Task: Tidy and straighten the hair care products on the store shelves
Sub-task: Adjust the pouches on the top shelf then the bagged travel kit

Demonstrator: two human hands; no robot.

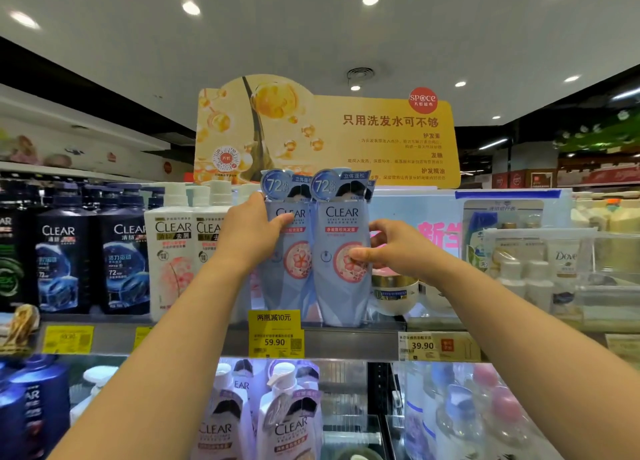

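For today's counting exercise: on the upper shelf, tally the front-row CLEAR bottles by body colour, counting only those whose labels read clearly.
Dark blue bottles: 2
White bottles: 2
Pale blue bottles: 2, the first under the left hand, the second under the right hand
Total: 6

A single wide-angle head-worn view faces the top shelf point(346, 338) straight on from close range, tilted slightly upward so the ceiling point(311, 27) fills the upper third of the frame, both forearms reaching in from the lower corners and the shelf edges bowing toward the sides
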